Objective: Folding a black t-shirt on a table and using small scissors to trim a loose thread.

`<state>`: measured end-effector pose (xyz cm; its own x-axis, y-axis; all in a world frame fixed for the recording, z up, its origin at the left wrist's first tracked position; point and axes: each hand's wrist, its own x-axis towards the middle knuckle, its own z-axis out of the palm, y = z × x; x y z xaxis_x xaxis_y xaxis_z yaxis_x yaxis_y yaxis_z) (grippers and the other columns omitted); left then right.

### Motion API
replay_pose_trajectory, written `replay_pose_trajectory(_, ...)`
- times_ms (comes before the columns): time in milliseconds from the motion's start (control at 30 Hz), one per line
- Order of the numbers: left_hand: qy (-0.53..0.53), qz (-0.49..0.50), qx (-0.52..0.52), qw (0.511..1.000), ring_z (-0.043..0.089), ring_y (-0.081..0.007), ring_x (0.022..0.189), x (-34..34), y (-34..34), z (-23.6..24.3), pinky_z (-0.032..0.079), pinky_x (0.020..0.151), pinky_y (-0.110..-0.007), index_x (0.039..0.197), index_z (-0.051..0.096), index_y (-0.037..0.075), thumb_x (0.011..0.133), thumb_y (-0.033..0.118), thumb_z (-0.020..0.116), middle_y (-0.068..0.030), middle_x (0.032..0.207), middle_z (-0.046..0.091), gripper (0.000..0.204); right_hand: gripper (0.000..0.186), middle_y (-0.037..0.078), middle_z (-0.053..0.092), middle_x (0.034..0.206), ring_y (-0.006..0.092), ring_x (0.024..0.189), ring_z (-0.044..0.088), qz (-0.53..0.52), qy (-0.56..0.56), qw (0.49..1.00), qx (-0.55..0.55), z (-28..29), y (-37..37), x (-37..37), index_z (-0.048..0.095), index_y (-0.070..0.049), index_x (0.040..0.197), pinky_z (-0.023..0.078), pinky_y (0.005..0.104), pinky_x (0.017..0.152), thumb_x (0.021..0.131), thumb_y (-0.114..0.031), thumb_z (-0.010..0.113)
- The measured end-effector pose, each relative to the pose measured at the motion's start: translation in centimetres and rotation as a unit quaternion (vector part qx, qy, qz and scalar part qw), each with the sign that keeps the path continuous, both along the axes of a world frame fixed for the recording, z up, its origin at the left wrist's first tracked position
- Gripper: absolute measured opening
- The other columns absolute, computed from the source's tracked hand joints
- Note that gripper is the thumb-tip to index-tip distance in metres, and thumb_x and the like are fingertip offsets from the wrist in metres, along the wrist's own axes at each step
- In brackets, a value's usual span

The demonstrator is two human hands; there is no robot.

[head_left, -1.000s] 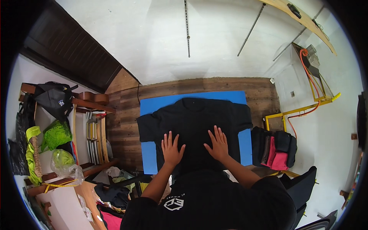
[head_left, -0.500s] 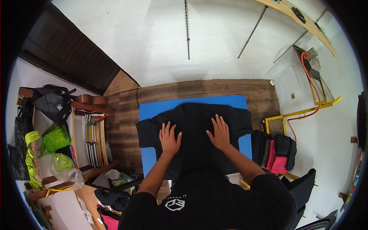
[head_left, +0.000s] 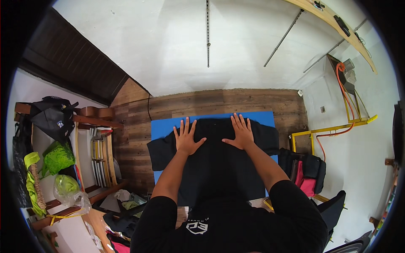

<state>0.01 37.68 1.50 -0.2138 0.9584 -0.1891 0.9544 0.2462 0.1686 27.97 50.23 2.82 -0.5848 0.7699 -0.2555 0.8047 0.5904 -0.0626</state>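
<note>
A black T-shirt (head_left: 211,168) lies spread over a blue tabletop (head_left: 263,118), its sleeves out to both sides and its collar end away from me. My left hand (head_left: 187,137) rests flat on the upper left of the shirt, fingers spread and pointing away. On the upper right, my right hand (head_left: 241,131) lies flat too, its thumb stretched toward the left one. Both palms press on the cloth near the shoulders, and neither hand grips anything. The shirt's near end is hidden by my own body.
At left a wooden shelf (head_left: 99,122) carries a black bag (head_left: 55,116), books and a green bundle (head_left: 59,158). Folded black and pink clothes (head_left: 308,173) sit right of the table, by a yellow metal frame (head_left: 333,127). A white wall (head_left: 177,50) rises beyond the wooden floor (head_left: 135,139).
Both hands have slid away from me, up toward the shirt's shoulders. The shirt's collar edge now sits closer to my fingertips, and the view has shifted slightly.
</note>
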Motion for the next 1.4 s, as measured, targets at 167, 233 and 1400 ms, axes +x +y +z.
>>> replay_pose_trajectory(167, -0.002, -0.007, 0.02, 1.0, 0.005, -0.0373, 0.167, -0.1, 0.1, -0.7, 0.0, 0.129, -0.067, 0.174, 0.018, 0.027, 0.095, 0.083, 0.05, -0.0114, 0.182, 0.009, 0.102, 0.128, 0.012, 0.006, 0.182, 0.0318, 0.168, 0.002, -0.005, 0.0, 1.0, 0.005, 0.4, -0.1, -0.5, 0.008, -0.009, 0.174, 0.002, 0.0559, 0.133, 0.086, -0.091, 0.052)
replay_pose_trajectory(233, 0.0, -0.006, 0.032, 0.999, 0.007, -0.0392, 0.167, 0.4, -0.5, -1.3, 0.002, 0.129, -0.068, 0.174, 0.021, 0.023, 0.097, 0.079, 0.052, -0.0142, 0.181, 0.01, 0.1, 0.125, 0.014, 0.007, 0.181, 0.0329, 0.168, 0.004, -0.01, 0.004, 1.0, 0.011, 0.3, -1.1, -1.2, 0.012, -0.006, 0.173, 0.004, 0.0561, 0.133, 0.088, -0.087, 0.055)
replay_pose_trajectory(1400, 0.005, 0.031, 0.034, 0.999, 0.004, -0.0384, 0.167, -3.5, -0.4, -1.6, 0.0, 0.129, -0.069, 0.173, 0.021, 0.037, 0.101, 0.08, 0.042, -0.0129, 0.181, 0.007, 0.087, 0.094, 0.012, 0.005, 0.182, 0.0354, 0.167, 0.006, -0.114, 0.045, 0.991, 0.043, -1.6, 1.4, 1.6, 0.016, -0.029, 0.174, 0.008, 0.0609, 0.131, 0.1, -0.076, 0.048)
